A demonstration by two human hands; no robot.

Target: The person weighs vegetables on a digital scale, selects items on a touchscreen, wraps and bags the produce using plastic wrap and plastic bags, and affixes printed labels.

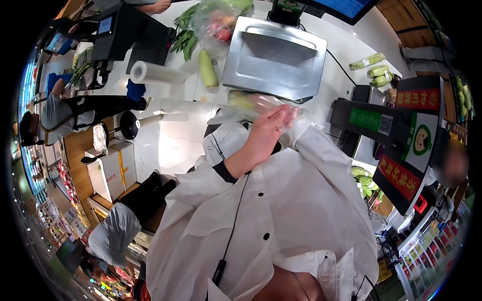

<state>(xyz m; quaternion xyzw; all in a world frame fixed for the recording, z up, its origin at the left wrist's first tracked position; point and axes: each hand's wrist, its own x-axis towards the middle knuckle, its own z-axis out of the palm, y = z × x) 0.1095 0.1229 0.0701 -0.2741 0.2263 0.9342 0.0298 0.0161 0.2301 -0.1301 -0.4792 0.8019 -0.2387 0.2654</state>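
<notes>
"Where is the clear bag (260, 103)?"

"On the person's side of the metal scale (281, 60), just beside its near edge, with a pale green vegetable (240, 99) inside."

"What is the left hand (261, 138) doing?"

"It has a black band (224, 171) at the wrist, and its fingers are closed, the tips bunched on the bag's plastic."

"And the right hand (290, 117)?"

"Right beside the left one and partly covered by it. I can't really tell whether its fingers grip the plastic or only rest by it."

"What lies around them?"

"On the white counter (346, 46), left of the scale, there's a long pale green gourd (207, 69), a plastic bag of red produce (221, 31), leafy greens (185, 44) and a roll of plastic (153, 73)."
</notes>
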